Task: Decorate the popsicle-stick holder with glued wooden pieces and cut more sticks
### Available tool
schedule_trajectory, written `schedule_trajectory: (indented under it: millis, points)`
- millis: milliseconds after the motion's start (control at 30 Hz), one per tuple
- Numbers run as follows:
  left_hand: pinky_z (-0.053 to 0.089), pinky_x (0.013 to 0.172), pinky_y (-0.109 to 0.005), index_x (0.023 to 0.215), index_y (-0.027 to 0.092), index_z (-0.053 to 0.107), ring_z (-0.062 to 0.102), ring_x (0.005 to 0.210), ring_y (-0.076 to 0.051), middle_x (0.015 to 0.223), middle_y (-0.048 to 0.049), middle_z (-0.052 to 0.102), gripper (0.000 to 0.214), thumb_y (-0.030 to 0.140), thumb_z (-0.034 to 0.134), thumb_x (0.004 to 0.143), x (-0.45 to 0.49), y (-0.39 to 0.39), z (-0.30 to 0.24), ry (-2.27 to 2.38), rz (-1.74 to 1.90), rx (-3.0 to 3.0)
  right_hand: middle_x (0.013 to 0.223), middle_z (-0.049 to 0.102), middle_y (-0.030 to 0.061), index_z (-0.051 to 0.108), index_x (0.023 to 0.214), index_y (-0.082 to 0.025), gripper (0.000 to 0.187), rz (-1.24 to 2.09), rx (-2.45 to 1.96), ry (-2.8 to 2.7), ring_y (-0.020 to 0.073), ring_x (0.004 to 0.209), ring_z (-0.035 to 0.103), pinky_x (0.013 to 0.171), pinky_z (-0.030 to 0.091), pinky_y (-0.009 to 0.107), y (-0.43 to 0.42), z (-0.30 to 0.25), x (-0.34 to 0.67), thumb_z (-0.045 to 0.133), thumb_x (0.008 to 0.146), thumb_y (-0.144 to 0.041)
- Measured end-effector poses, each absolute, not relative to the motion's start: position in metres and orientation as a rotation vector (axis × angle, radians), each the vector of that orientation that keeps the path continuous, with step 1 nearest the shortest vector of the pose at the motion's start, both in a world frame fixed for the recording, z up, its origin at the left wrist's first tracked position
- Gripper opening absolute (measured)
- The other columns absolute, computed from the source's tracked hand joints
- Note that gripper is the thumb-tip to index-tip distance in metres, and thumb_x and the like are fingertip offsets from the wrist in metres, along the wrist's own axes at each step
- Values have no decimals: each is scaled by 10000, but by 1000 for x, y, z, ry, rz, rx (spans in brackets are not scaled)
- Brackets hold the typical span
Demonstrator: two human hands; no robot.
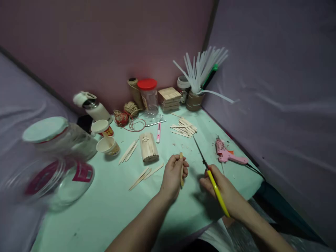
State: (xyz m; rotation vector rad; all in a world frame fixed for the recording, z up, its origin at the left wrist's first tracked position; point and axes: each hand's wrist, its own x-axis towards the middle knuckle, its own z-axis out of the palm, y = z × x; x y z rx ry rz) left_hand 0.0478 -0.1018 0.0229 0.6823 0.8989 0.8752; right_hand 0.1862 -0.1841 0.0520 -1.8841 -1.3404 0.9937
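Observation:
My left hand (pixel 172 175) pinches a flat wooden craft stick (pixel 181 171), held nearly upright over the table. To its right, my right hand (pixel 219 182) grips a pair of scissors with yellow handles (pixel 217 193); the dark blades point up and away from me and stand apart from the stick. Left of my left hand stands a small piece built of craft sticks (pixel 148 147) with a flower shape on its face. Several cut sticks (pixel 144 177) lie in front of it, with others (pixel 128 152) to its left. A pile of sticks (pixel 185 127) lies farther back.
A pink glue gun (pixel 228 154) rests at the right, its cord running over the edge. A pink craft knife (pixel 159 132) lies mid-table. Behind are a red-lidded jar (pixel 148 96), a stick box (pixel 169 99) and glue sticks (pixel 201 71) in a jar. Clear jars (pixel 63 140) and paper cups (pixel 108 146) stand left.

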Motion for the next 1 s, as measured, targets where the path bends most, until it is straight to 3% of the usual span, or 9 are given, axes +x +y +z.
schedule_trajectory:
  millis: [300, 633, 1000]
  points:
    - [520, 629, -247, 908, 206, 667, 551, 634, -101, 741, 7, 529, 292, 416, 741, 719, 46, -102, 5, 954, 902, 755, 804, 623, 41, 378, 916, -255, 340, 1125, -2199, -1505, 237, 700, 593, 583, 347, 296, -195, 40, 183, 492, 843, -566]
    - [544, 641, -233, 898, 194, 601, 549, 696, -87, 837, 12, 548, 227, 328, 713, 753, 38, -101, 14, 886, 842, 711, 876, 633, 90, 411, 976, -213, 332, 1239, -2223, -1593, 239, 722, 594, 592, 314, 280, -180, 54, 170, 491, 860, -514]
    - [550, 601, -222, 851, 160, 581, 540, 678, -89, 773, 12, 525, 239, 340, 710, 760, 34, -97, 11, 885, 743, 801, 919, 630, 89, 406, 988, -217, 350, 1288, -2198, -1567, 231, 750, 587, 618, 322, 277, -179, 52, 174, 537, 842, -506]
